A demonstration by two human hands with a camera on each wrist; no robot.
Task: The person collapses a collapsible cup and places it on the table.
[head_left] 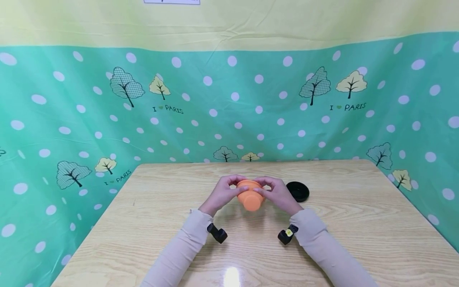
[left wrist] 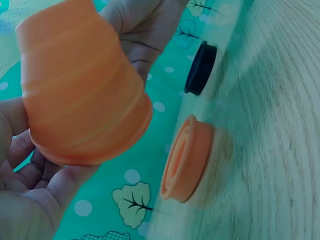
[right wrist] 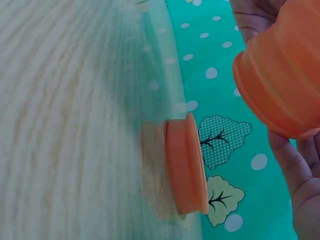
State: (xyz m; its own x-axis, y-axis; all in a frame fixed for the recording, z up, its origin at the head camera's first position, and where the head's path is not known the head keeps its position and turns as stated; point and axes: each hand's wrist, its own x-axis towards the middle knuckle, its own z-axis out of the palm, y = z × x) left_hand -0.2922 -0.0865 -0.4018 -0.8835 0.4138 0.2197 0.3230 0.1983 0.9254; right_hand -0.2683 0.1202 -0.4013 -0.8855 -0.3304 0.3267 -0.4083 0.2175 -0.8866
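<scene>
An orange ribbed collapsible cup (head_left: 252, 201), drawn out to its full height, is held between both hands above the table. It is tilted, its narrow flat end toward the head camera and its wide rim facing away. My left hand (head_left: 221, 194) grips its left side, thumb along the wall and fingers round the rim. From the right, my right hand (head_left: 279, 194) grips it the same way. Beneath the cup, a flat orange round piece with concentric rings (left wrist: 187, 160) lies on the table in the left wrist view; the hands and cup hide it in the head view.
A shallow black round piece (head_left: 297, 191) lies on the wooden table (head_left: 161, 231), just right of the right hand. Behind the table hangs a green dotted curtain (head_left: 201, 119) with printed trees. Each wrist wears a small black camera.
</scene>
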